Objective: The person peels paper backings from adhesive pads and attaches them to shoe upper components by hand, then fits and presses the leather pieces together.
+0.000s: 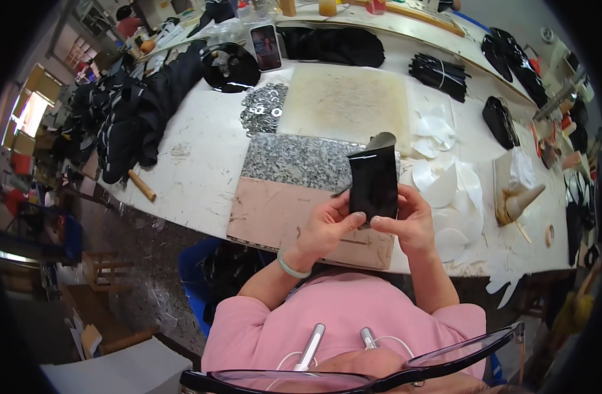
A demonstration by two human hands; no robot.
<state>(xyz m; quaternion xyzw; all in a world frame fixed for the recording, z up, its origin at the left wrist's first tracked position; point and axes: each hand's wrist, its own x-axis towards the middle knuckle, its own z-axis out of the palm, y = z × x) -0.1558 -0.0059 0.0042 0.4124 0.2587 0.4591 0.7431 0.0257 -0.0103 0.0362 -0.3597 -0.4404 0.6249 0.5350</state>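
A glossy black sheet piece (pixel 373 184), perhaps leather, stands upright between my hands, its top edge curling back to show a grey underside. My left hand (pixel 330 226) is closed on its lower left side, with the thumb at the bottom edge. On the lower right side, my right hand (pixel 411 223) grips the same piece, its thumb near the left one. Below the hands lies a pinkish-brown board (pixel 275 210), directly in front of a speckled grey stone slab (pixel 294 157). The fingers behind the piece are hidden.
Past the slab lie a yellowish translucent board (pixel 347 98) and a pile of metal rings (pixel 261 111). A phone (pixel 265 49) stands behind. Black pieces (pixel 137 111) heap at left near a wooden handle (pixel 142 186). White cut pieces (pixel 455 203) and a glue-stained cone (pixel 519 202) lie right.
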